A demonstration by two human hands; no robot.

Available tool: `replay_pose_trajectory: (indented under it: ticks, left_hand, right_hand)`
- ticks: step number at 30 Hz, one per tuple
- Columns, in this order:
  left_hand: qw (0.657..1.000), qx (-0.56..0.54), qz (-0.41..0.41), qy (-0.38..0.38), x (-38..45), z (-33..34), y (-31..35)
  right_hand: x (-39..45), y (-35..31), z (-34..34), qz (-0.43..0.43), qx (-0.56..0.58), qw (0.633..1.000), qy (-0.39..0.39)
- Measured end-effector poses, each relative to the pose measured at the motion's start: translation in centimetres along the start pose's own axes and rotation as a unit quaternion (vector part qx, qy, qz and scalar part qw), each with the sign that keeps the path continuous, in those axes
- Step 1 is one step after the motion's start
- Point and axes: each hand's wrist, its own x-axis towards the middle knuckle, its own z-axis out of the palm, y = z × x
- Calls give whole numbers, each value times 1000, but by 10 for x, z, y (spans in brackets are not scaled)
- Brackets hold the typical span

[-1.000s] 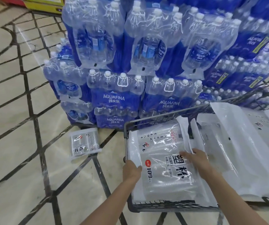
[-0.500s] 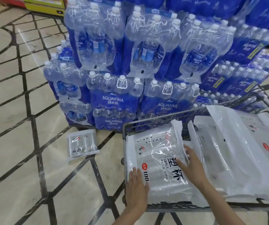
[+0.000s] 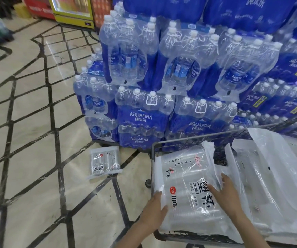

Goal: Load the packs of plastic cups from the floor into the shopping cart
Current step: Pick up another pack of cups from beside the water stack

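Note:
A grey wire shopping cart [image 3: 180, 139] fills the lower right and holds several clear packs of plastic cups. The leftmost pack [image 3: 183, 176] lies flat at the cart's left end. My left hand [image 3: 155, 210] rests with fingers spread on that pack's near left edge. My right hand [image 3: 224, 190] lies flat on its right side, fingers extended. More packs [image 3: 273, 176] lean in the cart to the right. One small pack of cups [image 3: 104, 161] lies on the floor, left of the cart and just in front of the water stack.
A tall stack of blue shrink-wrapped water bottle packs [image 3: 162, 86] stands right behind the cart and the floor pack. The beige tiled floor [image 3: 27, 140] with dark lines spreads to the left. A yellow cooler [image 3: 72, 11] stands far back.
Both hands went from gripping the leftmost pack's near end to resting flat on it. My left hand slid to its left edge. The view tilted up.

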Motion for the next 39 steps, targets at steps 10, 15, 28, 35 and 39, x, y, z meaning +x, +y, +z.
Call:
replay_pose_trajectory:
  ticks: [10,15,28,35,39]
  left_hand:
    - [980,50,-61,182,-22,-183,-147]
    - [951,176,-64,246,-3,-317,-232]
    - [942,248,-57,220,41,-484,-313]
    - [964,126,-119,201,129,-471,-363]
    - [970,2,-167,176,229,-420,-447]
  right_hand:
    - [-13,-130,70,-185,-29,978,92]
    - [2,-224,165,-191,-31,981,25]
    - [34,-364,288,-123,-55,990,-49]
    - [116,-362,366,-72,-43,993,-85]
    - [190,-322,479,-49,-27,990,-128]
